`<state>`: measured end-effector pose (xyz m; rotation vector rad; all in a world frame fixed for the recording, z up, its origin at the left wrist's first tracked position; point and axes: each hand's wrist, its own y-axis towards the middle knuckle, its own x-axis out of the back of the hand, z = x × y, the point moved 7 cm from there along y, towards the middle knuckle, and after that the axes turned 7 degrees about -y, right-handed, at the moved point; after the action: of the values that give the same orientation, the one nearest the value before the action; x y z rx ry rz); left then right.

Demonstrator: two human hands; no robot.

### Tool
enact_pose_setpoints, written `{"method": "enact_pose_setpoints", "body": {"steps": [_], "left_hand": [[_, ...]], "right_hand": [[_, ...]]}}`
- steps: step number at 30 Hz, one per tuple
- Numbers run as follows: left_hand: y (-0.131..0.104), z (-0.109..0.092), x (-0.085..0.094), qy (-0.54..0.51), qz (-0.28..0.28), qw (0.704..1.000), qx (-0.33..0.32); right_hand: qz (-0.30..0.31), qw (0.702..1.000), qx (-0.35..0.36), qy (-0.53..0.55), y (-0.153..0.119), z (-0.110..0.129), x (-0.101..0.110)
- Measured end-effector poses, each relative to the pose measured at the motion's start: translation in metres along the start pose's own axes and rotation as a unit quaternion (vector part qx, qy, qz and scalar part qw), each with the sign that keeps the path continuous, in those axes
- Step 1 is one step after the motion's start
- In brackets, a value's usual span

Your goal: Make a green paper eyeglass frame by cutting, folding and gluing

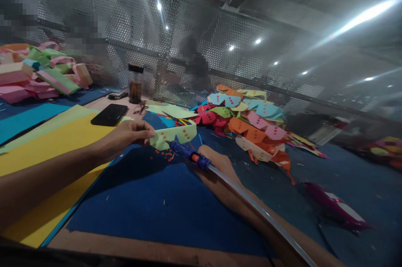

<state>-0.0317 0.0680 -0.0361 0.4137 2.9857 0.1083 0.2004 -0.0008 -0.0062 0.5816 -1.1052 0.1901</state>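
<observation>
Between the fingertips and thumb of my left hand (135, 134) is one end of a pale green paper cutout (176, 134) with small orange squares stuck on it. My right hand (216, 166) is closed around a blue glue gun (188, 155), its handle hidden behind the fingers. A long translucent glue stick (264, 212) runs out of the gun's back toward me. The nozzle points at the lower edge of the cutout; whether it touches cannot be told. Tiny orange paper scraps (168, 156) lie below on the blue sheet (150, 204). Scissors (177, 120) lie just behind the cutout.
A heap of decorated paper cutouts (251, 120) spreads at right, near a blurred purple device (336, 206). Left are yellow paper sheets (56, 145), a black phone (109, 114) and folded paper pieces (40, 74). A lidded jar (135, 85) stands before the perforated metal screen (150, 37).
</observation>
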Motion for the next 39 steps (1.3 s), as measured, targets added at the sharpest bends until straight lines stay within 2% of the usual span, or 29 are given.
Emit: {"method": "enact_pose_setpoints", "body": {"steps": [11, 32, 39], "left_hand": [[-0.0005, -0.0008, 0.0000, 0.005, -0.003, 1.000, 0.004], [-0.0007, -0.0010, -0.0006, 0.004, -0.002, 1.000, 0.000], [-0.0002, -0.0003, -0.0005, -0.003, 0.002, 1.000, -0.001]], "right_hand": [[-0.020, 1.000, 0.001, -0.009, 0.0015, 0.0030, 0.0047], [-0.015, 0.999, 0.006, -0.034, 0.0010, 0.0008, 0.0020], [-0.015, 0.999, -0.012, -0.040, 0.0013, -0.0022, 0.0005]]}}
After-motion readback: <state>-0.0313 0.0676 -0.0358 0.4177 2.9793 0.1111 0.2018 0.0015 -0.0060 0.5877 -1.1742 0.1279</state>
